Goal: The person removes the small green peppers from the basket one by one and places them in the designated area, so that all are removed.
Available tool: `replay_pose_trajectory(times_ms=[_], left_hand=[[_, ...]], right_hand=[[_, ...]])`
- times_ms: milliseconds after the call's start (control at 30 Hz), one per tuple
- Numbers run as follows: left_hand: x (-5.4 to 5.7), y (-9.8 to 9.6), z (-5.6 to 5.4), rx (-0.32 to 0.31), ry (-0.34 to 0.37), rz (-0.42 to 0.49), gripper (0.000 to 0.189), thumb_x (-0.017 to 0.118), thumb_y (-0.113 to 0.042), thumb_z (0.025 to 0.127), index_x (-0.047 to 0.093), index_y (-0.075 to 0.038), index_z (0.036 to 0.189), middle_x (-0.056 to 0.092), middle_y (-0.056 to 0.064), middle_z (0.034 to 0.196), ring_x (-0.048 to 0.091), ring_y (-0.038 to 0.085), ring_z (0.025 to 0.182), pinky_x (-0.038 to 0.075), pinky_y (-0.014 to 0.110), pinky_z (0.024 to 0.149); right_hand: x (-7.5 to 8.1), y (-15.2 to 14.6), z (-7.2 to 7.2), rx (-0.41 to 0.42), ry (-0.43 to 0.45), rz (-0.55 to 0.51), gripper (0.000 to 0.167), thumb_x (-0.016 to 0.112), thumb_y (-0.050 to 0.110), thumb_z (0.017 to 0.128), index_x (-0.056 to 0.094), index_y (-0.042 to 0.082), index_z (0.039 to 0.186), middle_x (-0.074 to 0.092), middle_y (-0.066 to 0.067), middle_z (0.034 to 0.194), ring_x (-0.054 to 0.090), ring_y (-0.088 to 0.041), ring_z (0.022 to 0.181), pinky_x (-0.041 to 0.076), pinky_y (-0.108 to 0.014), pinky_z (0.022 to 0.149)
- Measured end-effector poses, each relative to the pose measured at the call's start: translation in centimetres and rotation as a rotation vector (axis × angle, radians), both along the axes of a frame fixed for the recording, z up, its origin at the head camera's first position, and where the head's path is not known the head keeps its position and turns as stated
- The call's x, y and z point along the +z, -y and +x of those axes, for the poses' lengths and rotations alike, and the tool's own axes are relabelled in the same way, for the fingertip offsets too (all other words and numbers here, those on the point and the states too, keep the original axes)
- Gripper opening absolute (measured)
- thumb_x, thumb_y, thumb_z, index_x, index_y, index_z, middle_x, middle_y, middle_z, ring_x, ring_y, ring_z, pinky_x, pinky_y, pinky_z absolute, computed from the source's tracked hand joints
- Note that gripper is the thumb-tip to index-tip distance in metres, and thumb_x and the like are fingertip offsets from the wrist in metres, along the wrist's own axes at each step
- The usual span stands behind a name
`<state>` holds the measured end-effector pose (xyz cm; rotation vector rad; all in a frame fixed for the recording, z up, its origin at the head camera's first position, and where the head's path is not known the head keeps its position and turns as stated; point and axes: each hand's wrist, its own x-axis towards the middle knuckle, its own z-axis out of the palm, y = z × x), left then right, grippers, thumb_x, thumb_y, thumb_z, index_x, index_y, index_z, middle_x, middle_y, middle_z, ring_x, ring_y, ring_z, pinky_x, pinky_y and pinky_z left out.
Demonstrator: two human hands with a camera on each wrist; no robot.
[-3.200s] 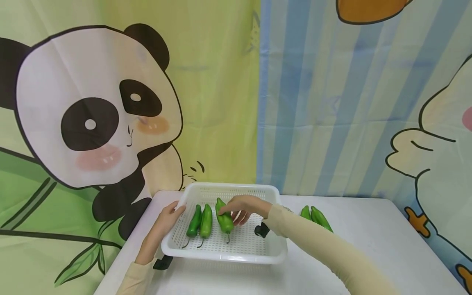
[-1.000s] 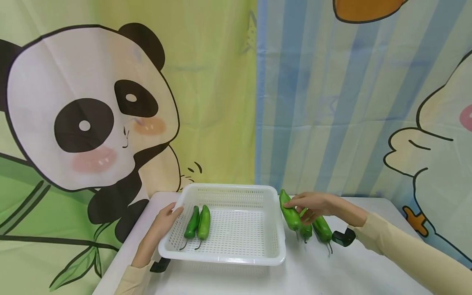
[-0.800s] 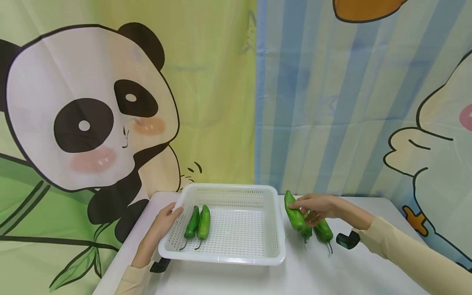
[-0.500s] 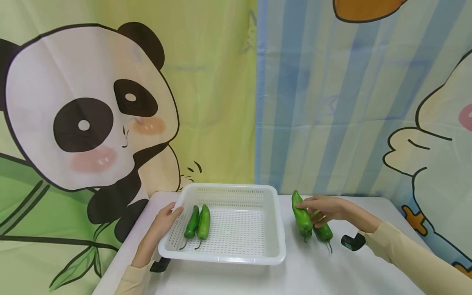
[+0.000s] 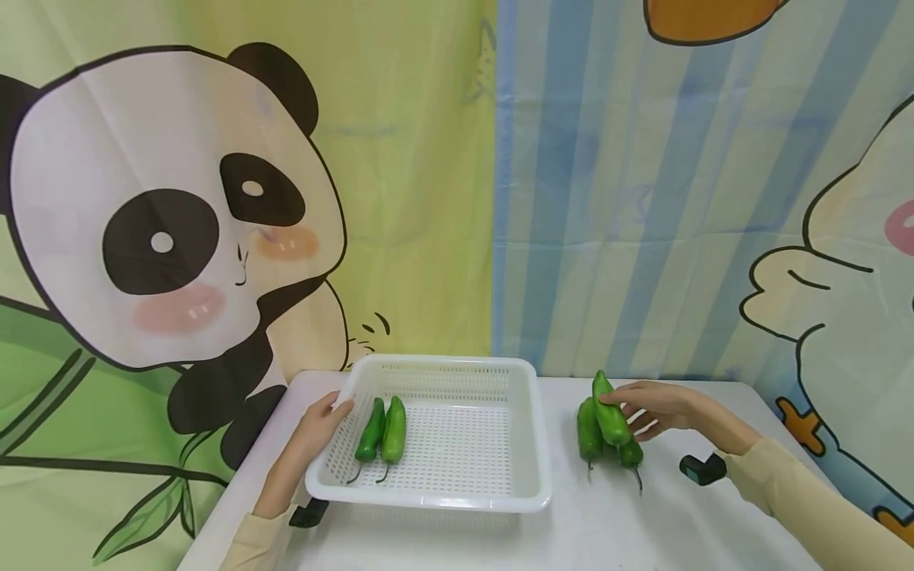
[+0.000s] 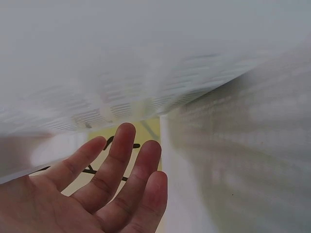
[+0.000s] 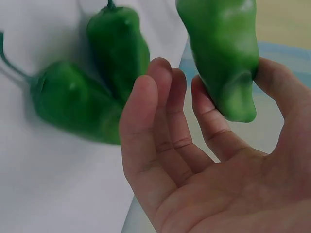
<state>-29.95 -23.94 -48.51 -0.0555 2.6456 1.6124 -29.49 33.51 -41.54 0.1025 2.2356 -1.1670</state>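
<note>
My right hand pinches a light green pepper between thumb and index finger. The pepper's stem end points toward me, and its pointed tip sits between those fingers in the right wrist view. Below it, two more green peppers lie on the table, one on the left, the other partly hidden. My left hand holds the left rim of a white plastic basket, thumb over the rim. Its other fingers spread loosely outside the wall in the left wrist view. Inside lie a dark green pepper and a lighter one.
The white table carries the basket at its left and the peppers right of it. Behind the table hangs a cartoon-printed curtain. A dark camera is worn at the right wrist.
My right hand has lifted the third pepper from the basket and carried it right, past the rim, over the peppers on the table. My left hand has stayed at the rim.
</note>
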Motion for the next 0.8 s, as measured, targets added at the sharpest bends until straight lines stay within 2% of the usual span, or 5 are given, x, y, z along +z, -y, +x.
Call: replay_pose_trajectory(times_ms=[233,433,633,800], left_hand=[[-0.1,0.0,0.1,0.006,0.002,-0.003,0.051,0.051,-0.039,0.105,0.048,-0.009,0.146,0.064,0.028,0.126,0.074,0.025,0.085,0.063,0.037,0.066],[0.0,0.0,0.2,0.003,-0.001,0.001,0.051,0.051,-0.039,0.105,0.048,-0.009,0.146,0.064,0.028,0.127,0.074,0.025,0.087,0.063,0.038,0.067],[0.1,-0.1,0.2,-0.002,-0.007,0.018,0.051,0.05,-0.039,0.105,0.048,-0.009,0.146,0.066,0.027,0.122,0.075,0.026,0.084,0.063,0.038,0.065],[0.1,-0.1,0.2,-0.003,0.002,0.021,0.052,0.05,-0.04,0.105,0.047,-0.01,0.147,0.066,0.026,0.122,0.075,0.025,0.083,0.064,0.037,0.064]], right_hand=[[-0.6,-1.7,-0.1,-0.021,-0.004,0.036,0.042,0.061,0.052,0.096,0.057,0.011,0.105,0.058,-0.005,0.086,0.064,-0.023,0.08,0.059,-0.036,0.074],[-0.8,-3.7,-0.3,-0.023,-0.013,0.055,0.051,0.06,0.049,0.097,0.056,0.006,0.124,0.056,-0.007,0.086,0.064,-0.023,0.079,0.06,-0.037,0.073],[-1.6,-5.5,-0.6,-0.023,-0.009,0.138,0.049,0.062,0.049,0.096,0.058,0.007,0.121,0.056,-0.007,0.087,0.066,-0.025,0.082,0.059,-0.038,0.073],[-2.7,-6.3,-0.7,-0.01,-0.024,0.193,0.059,0.061,0.048,0.097,0.056,0.001,0.132,0.061,-0.01,0.089,0.069,-0.024,0.081,0.061,-0.041,0.072]])
